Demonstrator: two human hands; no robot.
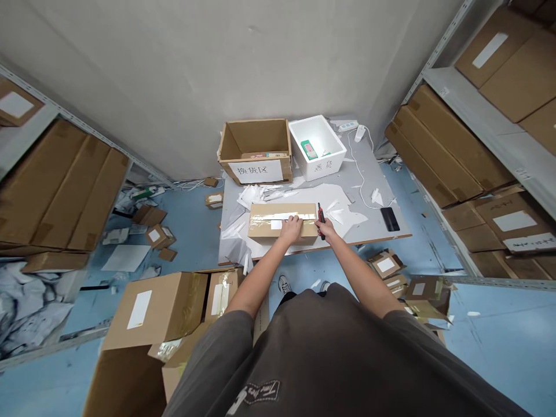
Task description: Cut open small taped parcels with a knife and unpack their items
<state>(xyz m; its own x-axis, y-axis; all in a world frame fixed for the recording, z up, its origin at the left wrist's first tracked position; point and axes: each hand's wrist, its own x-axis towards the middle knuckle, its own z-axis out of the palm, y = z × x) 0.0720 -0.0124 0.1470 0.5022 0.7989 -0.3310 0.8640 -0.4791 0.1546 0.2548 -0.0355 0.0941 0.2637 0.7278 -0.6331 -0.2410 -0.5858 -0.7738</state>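
A long taped cardboard box (263, 229) lies on the table, with a white label and a dark slit along its top seam. My left hand (292, 227) is on top of it, fingers bent over the seam and gripping the cardboard there. At the box's right end, my right hand (326, 228) is closed around a red and black utility knife (321, 216), which points up and away from me. Whether its blade touches the box I cannot tell. Crumpled white packing scraps (254, 195) lie behind the box, with more to its left and right.
Behind stand an open carton (256, 171) with a handwritten sign and a white foam box (324, 168) holding small green packages. A phone (390, 219) and a power strip (348, 125) lie at right. Opened cartons (143, 307) crowd the floor at left; loaded shelves (490, 116) flank both sides.
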